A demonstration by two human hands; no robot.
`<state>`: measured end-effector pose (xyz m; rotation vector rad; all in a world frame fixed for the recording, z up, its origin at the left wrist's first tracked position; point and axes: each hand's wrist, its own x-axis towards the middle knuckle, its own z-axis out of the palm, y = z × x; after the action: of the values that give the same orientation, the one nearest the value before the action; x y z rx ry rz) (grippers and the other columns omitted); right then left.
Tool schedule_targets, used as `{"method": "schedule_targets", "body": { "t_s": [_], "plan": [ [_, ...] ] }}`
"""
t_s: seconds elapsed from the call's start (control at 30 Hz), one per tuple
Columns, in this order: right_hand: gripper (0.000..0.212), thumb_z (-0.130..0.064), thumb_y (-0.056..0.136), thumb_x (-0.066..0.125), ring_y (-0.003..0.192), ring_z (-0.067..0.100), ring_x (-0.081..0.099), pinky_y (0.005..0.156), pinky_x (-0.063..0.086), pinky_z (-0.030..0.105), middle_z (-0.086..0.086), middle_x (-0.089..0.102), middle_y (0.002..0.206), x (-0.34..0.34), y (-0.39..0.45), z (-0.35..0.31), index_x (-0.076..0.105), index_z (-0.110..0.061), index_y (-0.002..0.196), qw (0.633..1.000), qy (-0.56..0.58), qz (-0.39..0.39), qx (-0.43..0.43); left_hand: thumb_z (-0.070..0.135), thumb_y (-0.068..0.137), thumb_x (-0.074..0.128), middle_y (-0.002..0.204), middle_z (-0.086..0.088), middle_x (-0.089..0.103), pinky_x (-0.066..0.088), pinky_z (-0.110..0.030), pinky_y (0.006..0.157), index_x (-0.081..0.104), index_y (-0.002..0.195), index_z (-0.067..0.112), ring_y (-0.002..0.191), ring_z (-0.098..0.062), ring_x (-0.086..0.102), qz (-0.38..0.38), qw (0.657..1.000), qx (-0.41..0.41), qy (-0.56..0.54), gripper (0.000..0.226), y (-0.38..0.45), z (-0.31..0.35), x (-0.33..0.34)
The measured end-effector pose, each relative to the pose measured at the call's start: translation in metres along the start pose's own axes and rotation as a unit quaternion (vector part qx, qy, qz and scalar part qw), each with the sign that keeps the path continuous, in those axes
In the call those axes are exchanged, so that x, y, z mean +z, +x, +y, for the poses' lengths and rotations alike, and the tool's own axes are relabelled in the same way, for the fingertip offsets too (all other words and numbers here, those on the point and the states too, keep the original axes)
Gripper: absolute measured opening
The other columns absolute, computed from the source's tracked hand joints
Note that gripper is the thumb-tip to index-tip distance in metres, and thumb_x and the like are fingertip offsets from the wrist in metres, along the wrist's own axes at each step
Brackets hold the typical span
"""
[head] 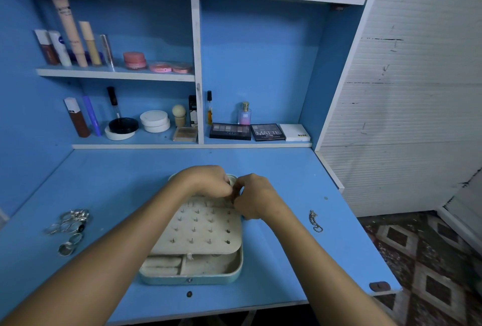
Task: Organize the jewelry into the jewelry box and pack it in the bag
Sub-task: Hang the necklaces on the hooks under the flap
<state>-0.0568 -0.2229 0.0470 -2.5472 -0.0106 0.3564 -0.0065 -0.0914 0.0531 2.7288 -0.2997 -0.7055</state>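
Blue bench [287, 169] sitting under cosmetics shelves. Rings [70, 226] lying at far left. Jewelry box [193, 271] sitting open at center, stud panel [200, 229] resting over its compartments. Left hand [208, 179] and right hand [253, 198] meeting at the panel's far edge, fingers curled, pinching something too small to identify. Chain [315, 221] lying at right.

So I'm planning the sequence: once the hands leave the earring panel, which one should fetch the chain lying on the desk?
The right hand. The chain lies right of the jewelry box, close beside the right forearm; the left hand would have to cross the box.
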Motion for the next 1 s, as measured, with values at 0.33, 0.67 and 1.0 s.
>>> {"method": "schedule_targets", "body": {
  "t_s": [0.33,0.67,1.0],
  "plan": [
    [0.031,-0.001,0.082,0.047,0.088,0.032,0.071,0.076,0.062,0.038,0.017,0.071,0.097,0.002,0.003,0.002,0.068,-0.008,0.104,1.000,0.012,0.000,0.012,0.027,0.088,0.055,0.075,-0.003,0.047,0.030,-0.031,0.060,0.057,0.077,0.011,0.067,-0.020,0.040,-0.016,0.999,-0.023,0.038,0.019,-0.003,0.013,-0.004],
    [0.025,-0.009,0.084,0.052,0.082,0.031,0.072,0.077,0.062,0.040,0.016,0.071,0.095,0.006,0.010,0.003,0.067,-0.007,0.104,0.999,0.028,0.012,0.029,0.019,0.088,0.051,0.093,-0.005,0.058,0.039,-0.031,0.068,0.067,0.111,0.008,0.076,-0.020,0.050,-0.032,0.997,-0.017,0.071,0.030,-0.005,0.014,-0.006],
    [0.022,-0.008,0.086,0.056,0.061,0.025,0.070,0.061,0.062,0.030,0.005,0.059,0.084,0.002,0.009,0.003,0.064,-0.009,0.106,0.997,0.070,0.016,0.040,0.015,0.085,0.060,0.095,-0.009,0.066,0.044,-0.030,0.064,0.072,0.108,0.009,0.075,-0.021,0.053,0.045,0.995,-0.014,0.093,0.026,-0.005,0.015,-0.002]
  ]
}}
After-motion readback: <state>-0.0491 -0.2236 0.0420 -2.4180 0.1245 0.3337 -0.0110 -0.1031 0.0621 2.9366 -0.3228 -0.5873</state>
